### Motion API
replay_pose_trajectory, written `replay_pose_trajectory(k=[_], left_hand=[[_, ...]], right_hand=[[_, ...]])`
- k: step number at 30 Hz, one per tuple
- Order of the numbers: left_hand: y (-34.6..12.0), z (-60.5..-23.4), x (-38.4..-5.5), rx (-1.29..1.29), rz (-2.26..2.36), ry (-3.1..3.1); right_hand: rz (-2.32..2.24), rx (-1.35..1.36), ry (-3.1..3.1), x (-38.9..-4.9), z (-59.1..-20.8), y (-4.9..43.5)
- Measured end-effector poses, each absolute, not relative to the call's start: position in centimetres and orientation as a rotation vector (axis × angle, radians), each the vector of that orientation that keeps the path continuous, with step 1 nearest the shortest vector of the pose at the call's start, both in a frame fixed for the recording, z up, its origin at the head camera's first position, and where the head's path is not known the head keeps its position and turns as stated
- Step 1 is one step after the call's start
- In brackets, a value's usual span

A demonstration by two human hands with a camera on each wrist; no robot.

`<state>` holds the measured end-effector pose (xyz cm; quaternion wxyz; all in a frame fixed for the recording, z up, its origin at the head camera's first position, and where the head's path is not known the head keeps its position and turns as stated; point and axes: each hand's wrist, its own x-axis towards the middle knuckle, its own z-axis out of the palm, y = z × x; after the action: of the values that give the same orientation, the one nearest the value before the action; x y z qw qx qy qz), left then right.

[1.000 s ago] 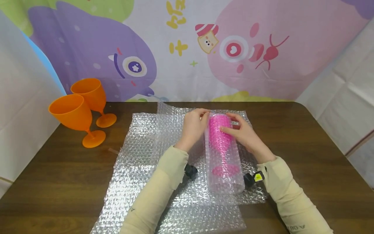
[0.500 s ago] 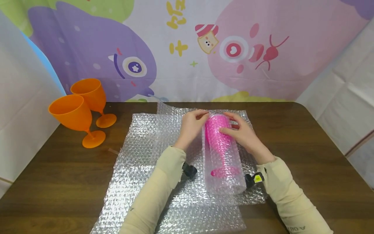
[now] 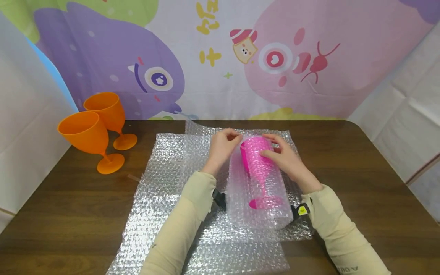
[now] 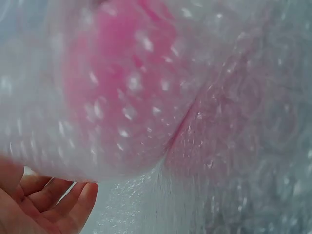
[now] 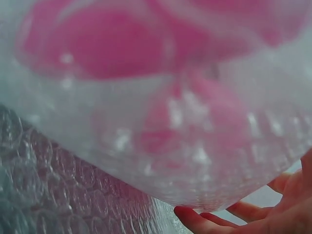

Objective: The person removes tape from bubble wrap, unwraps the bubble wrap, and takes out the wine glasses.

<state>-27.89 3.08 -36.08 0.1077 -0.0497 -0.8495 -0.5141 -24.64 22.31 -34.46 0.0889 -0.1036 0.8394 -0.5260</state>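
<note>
A pink goblet (image 3: 261, 168) lies inside a loose roll of bubble wrap (image 3: 238, 202), its bowl toward the back and its foot toward me. My left hand (image 3: 220, 151) pinches the wrap's left edge near the back. That flap stands away from the goblet, so part of the bowl and foot show brighter on the left. My right hand (image 3: 288, 158) curves round the wrapped bowl, thumb on top. Through the film, the left wrist view gives a blurred pink shape (image 4: 122, 73) above the curled left fingers (image 4: 80, 207). Right fingers (image 5: 200, 222) reach under the roll in the right wrist view.
Flat sheets of bubble wrap (image 3: 158, 217) overlap beneath the roll on the dark wooden table (image 3: 357, 164). Two orange goblets (image 3: 84, 131) stand upright at the back left. A cartoon-printed cloth (image 3: 220, 95) hangs behind the table.
My left hand has drawn the wrap's edge to the left and slightly toward me, widening the flap beside the goblet. The right hand stays almost in place on the bowl.
</note>
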Motion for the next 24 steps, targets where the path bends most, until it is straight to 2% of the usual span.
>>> replay_pose_trajectory(k=[24], left_hand=[[2.0,-35.3,-27.8,-0.045,-1.513,-2.598]], right_hand=[[-1.513,-0.191,2.543,-24.8,-34.7,22.0]])
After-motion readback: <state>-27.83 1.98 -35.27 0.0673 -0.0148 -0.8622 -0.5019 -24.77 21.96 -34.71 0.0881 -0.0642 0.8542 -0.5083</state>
